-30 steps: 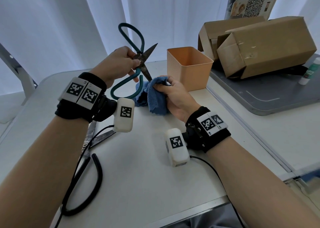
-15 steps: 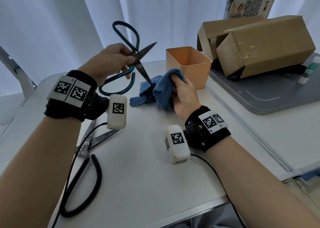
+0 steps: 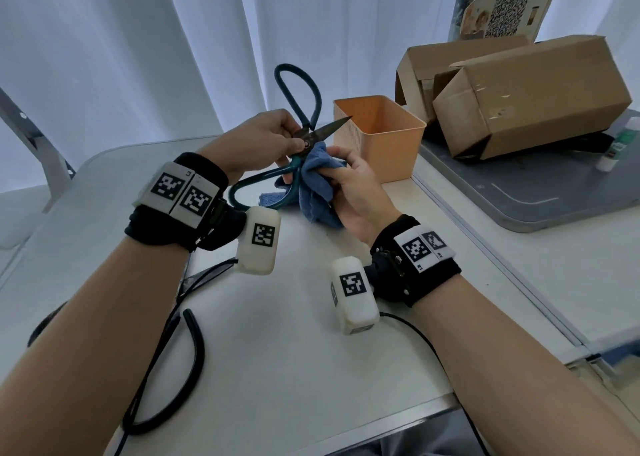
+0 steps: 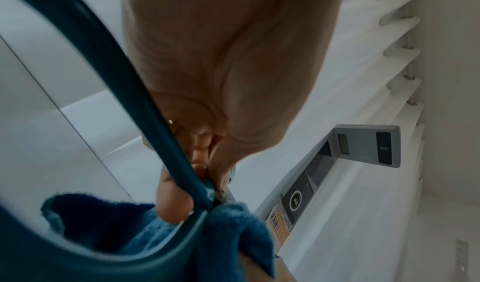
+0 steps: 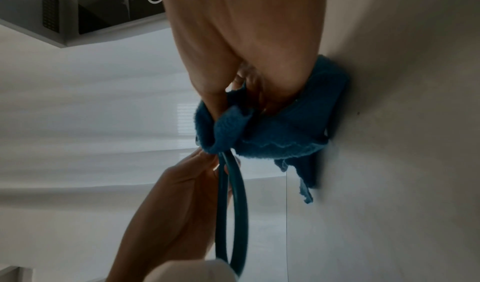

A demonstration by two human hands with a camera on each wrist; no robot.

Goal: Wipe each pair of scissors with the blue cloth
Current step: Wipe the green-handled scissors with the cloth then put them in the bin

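The green-handled scissors [image 3: 298,133] are pinched at the pivot by the left hand [image 3: 256,140], thumb and fingertips closed on the metal where blades and handles meet. The blades are spread apart: one [image 3: 330,127] points up and to the right toward an orange bin [image 3: 398,151], while the other runs down from the pivot and is hidden inside the blue cloth [image 3: 317,185]. The cloth is bunched and clenched by the right hand [image 3: 353,192], fingers wrapped round the covered blade just below and to the right of the left grip. The handle loops extend away, one upward, one down-left toward the surface [image 3: 294,334]. A stroke along the blade would likely run away from the pivot toward the tip. A second, black-handled pair [image 3: 194,351] lies on the surface near the left forearm
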